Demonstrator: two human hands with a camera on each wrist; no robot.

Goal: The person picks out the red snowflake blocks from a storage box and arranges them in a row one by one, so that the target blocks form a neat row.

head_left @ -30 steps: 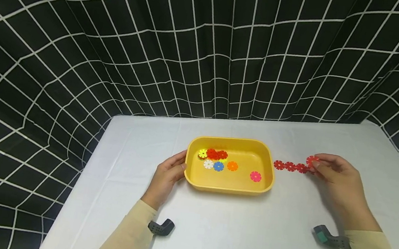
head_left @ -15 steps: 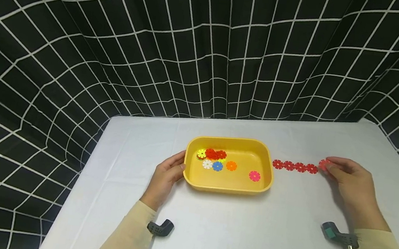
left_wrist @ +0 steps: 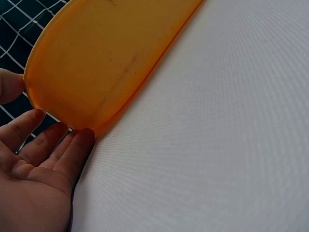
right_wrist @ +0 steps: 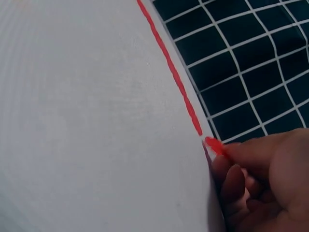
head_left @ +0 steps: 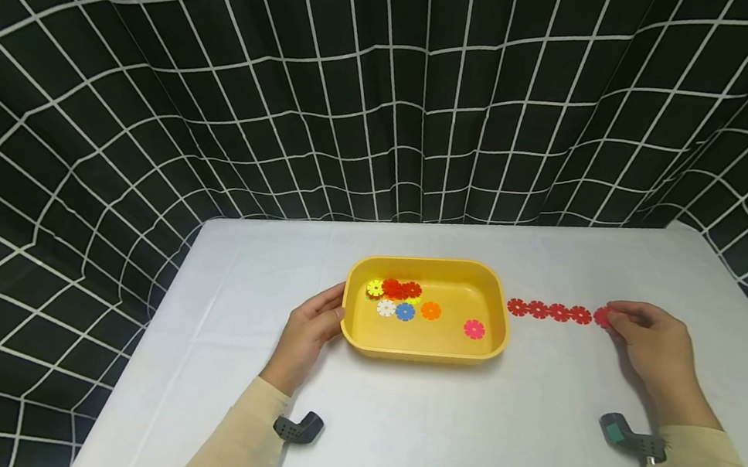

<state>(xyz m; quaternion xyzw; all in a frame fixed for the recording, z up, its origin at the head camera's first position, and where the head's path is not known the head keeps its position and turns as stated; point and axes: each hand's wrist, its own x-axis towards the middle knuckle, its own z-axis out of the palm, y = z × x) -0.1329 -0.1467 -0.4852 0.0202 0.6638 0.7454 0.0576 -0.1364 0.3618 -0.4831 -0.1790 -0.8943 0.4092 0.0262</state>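
My right hand (head_left: 657, 352) pinches a red notched disc (head_left: 602, 317) between thumb and fingertips. This disc is close to the right end of a straight row of several joined red discs (head_left: 548, 311), with a narrow gap between them in the head view. From the right wrist, the row (right_wrist: 171, 67) appears edge-on as a thin red strip and the held disc (right_wrist: 214, 143) is tilted. My left hand (head_left: 309, 328) rests its fingertips against the left end of a yellow tray (head_left: 422, 355). Extended fingers (left_wrist: 79, 145) touch the tray's outer wall in the left wrist view.
Inside the tray lie loose discs: a pink one (head_left: 473, 329), an orange one (head_left: 431, 311), a blue one (head_left: 405, 311), a white one (head_left: 386, 308), plus red and yellow ones heaped together. A white cloth covers the table (head_left: 432, 443). Behind it hangs a black gridded curtain (head_left: 361, 107).
My right hand first drew away rightward from the row with the held disc, then came back slightly left and lower, level with the row's end. The left hand keeps its place at the tray.
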